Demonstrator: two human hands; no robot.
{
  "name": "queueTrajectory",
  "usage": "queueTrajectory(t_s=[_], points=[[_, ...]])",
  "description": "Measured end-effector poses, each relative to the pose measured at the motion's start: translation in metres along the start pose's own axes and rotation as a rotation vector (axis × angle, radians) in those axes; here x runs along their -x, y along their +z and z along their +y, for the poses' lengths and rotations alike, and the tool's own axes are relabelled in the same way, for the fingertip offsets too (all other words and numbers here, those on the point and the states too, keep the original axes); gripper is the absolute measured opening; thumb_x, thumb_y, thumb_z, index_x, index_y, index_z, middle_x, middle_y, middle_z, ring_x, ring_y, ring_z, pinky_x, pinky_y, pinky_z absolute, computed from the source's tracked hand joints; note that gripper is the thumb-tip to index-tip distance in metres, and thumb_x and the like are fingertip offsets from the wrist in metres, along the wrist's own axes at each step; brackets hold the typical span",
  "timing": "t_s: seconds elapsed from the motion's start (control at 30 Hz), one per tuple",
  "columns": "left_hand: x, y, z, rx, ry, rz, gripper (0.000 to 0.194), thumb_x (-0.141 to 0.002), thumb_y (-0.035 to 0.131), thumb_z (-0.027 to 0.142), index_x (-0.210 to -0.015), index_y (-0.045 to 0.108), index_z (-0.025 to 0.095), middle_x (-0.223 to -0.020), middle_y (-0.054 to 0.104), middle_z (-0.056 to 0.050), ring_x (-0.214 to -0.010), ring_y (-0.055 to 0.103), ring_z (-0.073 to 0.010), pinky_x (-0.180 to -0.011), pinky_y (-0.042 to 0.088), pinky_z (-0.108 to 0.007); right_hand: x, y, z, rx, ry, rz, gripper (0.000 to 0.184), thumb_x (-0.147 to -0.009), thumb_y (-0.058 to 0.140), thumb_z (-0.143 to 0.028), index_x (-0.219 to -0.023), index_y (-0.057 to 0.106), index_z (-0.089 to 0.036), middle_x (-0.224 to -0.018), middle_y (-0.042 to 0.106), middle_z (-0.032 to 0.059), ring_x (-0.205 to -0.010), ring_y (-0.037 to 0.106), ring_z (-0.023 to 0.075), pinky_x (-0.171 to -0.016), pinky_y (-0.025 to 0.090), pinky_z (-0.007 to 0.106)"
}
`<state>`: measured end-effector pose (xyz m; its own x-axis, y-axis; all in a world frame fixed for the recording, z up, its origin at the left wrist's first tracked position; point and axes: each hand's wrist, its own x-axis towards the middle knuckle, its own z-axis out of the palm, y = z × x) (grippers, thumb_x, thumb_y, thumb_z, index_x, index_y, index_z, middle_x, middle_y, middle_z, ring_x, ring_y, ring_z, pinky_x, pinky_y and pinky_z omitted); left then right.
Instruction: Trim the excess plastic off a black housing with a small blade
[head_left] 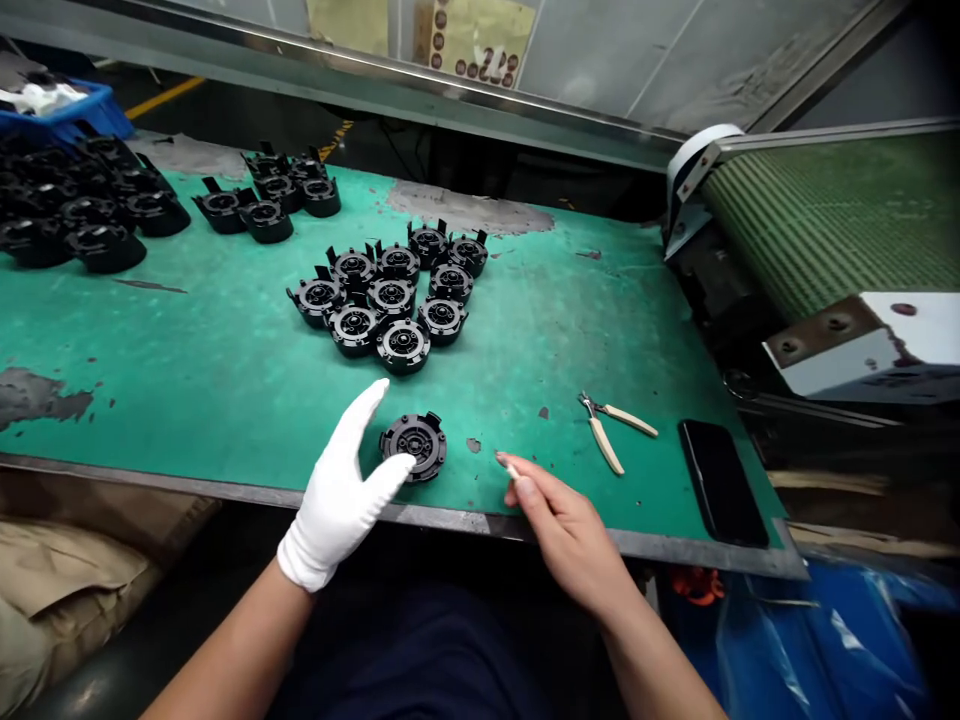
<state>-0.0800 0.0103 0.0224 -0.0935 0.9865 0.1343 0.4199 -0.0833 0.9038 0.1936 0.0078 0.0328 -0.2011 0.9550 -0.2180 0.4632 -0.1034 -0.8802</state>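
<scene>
My left hand (341, 495), in a white glove, is spread open beside a single round black plastic part (414, 445) near the front edge of the green table (225, 370); the thumb tip touches or nearly touches the part. My bare right hand (562, 525) hovers to the right of that part and pinches a small thin white piece (511, 469) between thumb and fingers. A cluster of several similar black round parts (394, 295) lies farther back at the table's middle.
More black parts lie in groups at the back (274, 195) and far left (82, 215), next to a blue bin (64, 110). Small cutters with pale handles (611, 430) and a black phone (721, 480) lie at the right. A green conveyor belt (832, 215) stands beyond the right edge.
</scene>
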Motion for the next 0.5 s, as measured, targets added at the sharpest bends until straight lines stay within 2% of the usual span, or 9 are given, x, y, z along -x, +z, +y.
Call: queueTrajectory(t_s=[0.07,0.13,0.23,0.37,0.5], points=[[0.002,0.008,0.001,-0.071,0.020,-0.023,0.090,-0.085,0.077,0.050,-0.159,0.030,0.030,-0.164,0.036,-0.007,-0.152,0.037,-0.0275,-0.128,0.031,-0.047,-0.010,0.000,0.000,0.279,-0.119,-0.074,0.036,-0.107,0.048,-0.044,-0.134,0.068,-0.031,-0.106,0.071,0.0046,-0.100,0.063,0.0208,-0.093,0.049,0.036],[0.003,0.018,0.002,-0.147,0.055,-0.036,0.100,-0.078,0.082,0.053,-0.159,0.029,0.027,-0.163,0.037,-0.010,-0.150,0.038,-0.0298,-0.127,0.032,-0.049,-0.018,0.002,-0.004,0.463,-0.202,-0.127,0.036,-0.108,0.045,-0.041,-0.135,0.067,-0.031,-0.104,0.072,0.0041,-0.099,0.064,0.0215,-0.092,0.048,0.037],[0.003,0.028,0.003,-0.177,0.036,-0.021,0.098,-0.079,0.082,0.053,-0.158,0.030,0.024,-0.158,0.043,-0.012,-0.145,0.045,-0.0297,-0.123,0.038,-0.049,-0.025,0.002,-0.009,0.621,-0.261,-0.157,0.037,-0.109,0.043,-0.039,-0.137,0.066,-0.030,-0.097,0.073,0.0031,-0.092,0.064,0.0205,-0.085,0.048,0.033],[-0.001,0.031,0.004,-0.186,-0.012,-0.016,0.092,-0.082,0.079,0.047,-0.157,0.031,0.025,-0.147,0.053,-0.010,-0.136,0.054,-0.0267,-0.120,0.043,-0.046,-0.035,-0.003,-0.011,0.792,-0.314,-0.113,0.038,-0.109,0.043,-0.040,-0.138,0.065,-0.033,-0.093,0.072,0.0029,-0.088,0.065,0.0200,-0.078,0.047,0.031],[-0.002,0.032,0.004,-0.221,0.018,-0.005,0.087,-0.083,0.079,0.044,-0.155,0.034,0.025,-0.146,0.054,-0.010,-0.136,0.054,-0.0262,-0.120,0.043,-0.045,-0.046,-0.013,-0.012,0.896,-0.270,0.010,0.036,-0.108,0.044,-0.041,-0.134,0.068,-0.031,-0.093,0.073,0.0033,-0.089,0.068,0.0197,-0.071,0.045,0.030]])
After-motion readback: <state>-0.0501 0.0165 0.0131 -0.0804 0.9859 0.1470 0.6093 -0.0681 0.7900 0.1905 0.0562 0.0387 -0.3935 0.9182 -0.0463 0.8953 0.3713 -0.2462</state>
